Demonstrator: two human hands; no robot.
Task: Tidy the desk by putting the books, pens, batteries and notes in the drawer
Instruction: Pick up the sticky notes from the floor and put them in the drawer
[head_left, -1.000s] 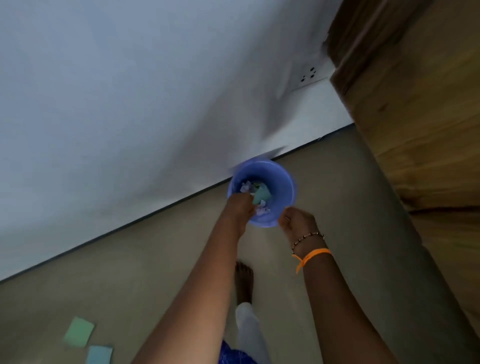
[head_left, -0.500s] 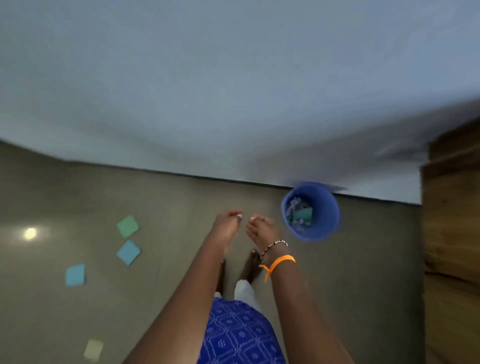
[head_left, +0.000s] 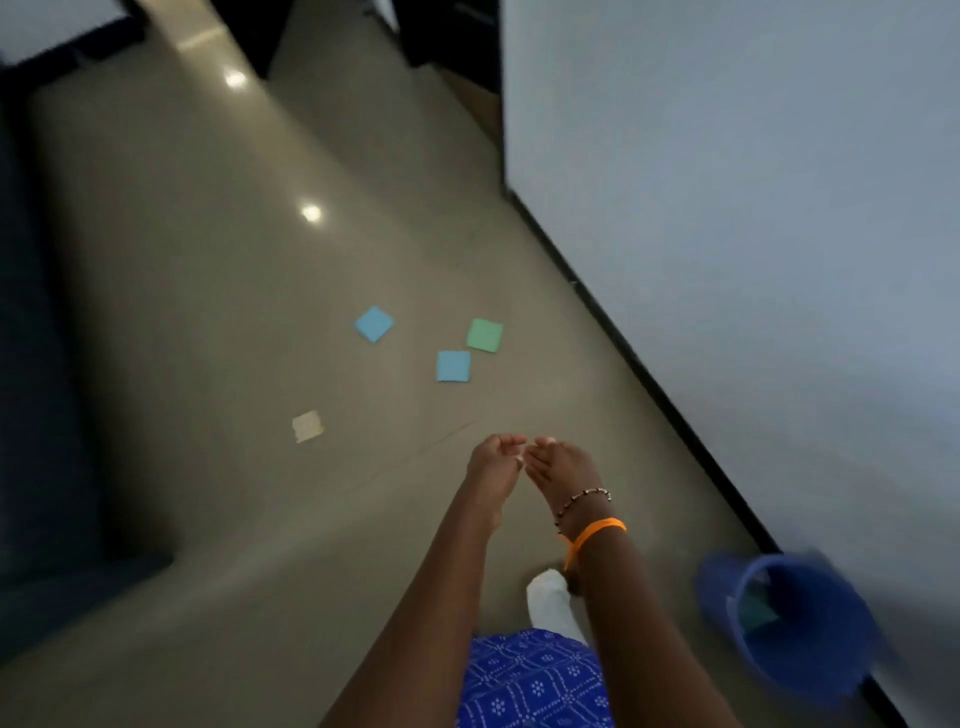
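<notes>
Several square notes lie flat on the floor ahead of me: a blue note (head_left: 374, 323), a second blue note (head_left: 453, 366), a green note (head_left: 484, 335) and a pale yellow note (head_left: 308, 426). My left hand (head_left: 493, 462) and my right hand (head_left: 558, 465) hang side by side above the floor, fingertips nearly meeting, fingers loosely curled and holding nothing. Both hands are nearer to me than the notes. The desk and the drawer are out of sight.
A blue bucket (head_left: 795, 629) with crumpled paper inside stands at the lower right against the white wall (head_left: 753, 208). A dark piece of furniture (head_left: 47, 364) runs along the left. My leg in blue patterned cloth (head_left: 530, 680) shows below.
My view has swung left from the bucket toward the notes. Both hands have come away from the bucket, which now sits at the lower right, and are held together.
</notes>
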